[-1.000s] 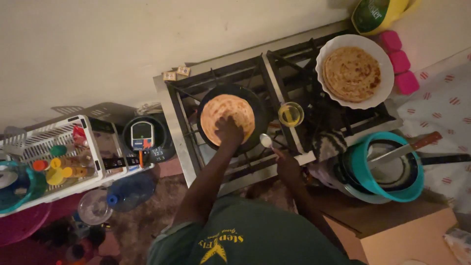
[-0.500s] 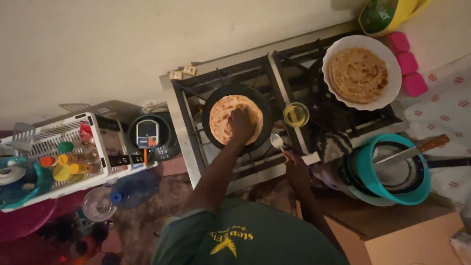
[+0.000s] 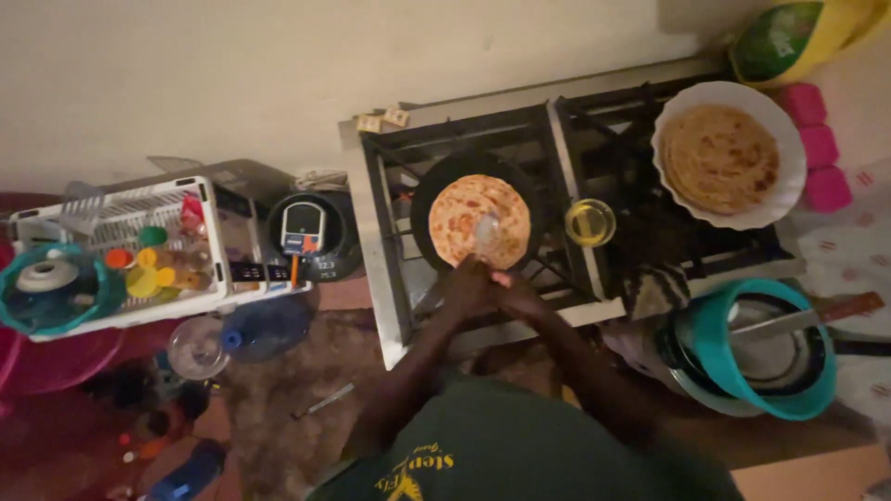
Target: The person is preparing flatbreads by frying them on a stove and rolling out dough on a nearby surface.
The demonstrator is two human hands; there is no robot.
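A round flatbread (image 3: 469, 215) with browned spots lies in a dark pan (image 3: 427, 199) on the left burner of a gas stove (image 3: 557, 139). My two hands meet at the pan's near rim. My right hand (image 3: 516, 291) holds a metal spoon (image 3: 485, 230) whose bowl rests on the flatbread. Touching it, my left hand (image 3: 464, 283) sits over the pan's grey handle (image 3: 428, 298); its grip is hidden. A small glass bowl of yellow oil (image 3: 589, 222) stands right of the pan.
A white bowl (image 3: 789, 190) stacked with cooked flatbreads sits on the right burner. A teal basin (image 3: 817, 385) with pots stands at lower right. Left of the stove are a dark round scale (image 3: 311, 237), a white dish rack (image 3: 148, 199) and a water bottle (image 3: 264, 329) on the floor.
My left hand has drawn back off the flatbread to the pan's near rim. My right hand has come left from beside the oil bowl, bringing the spoon onto the flatbread.
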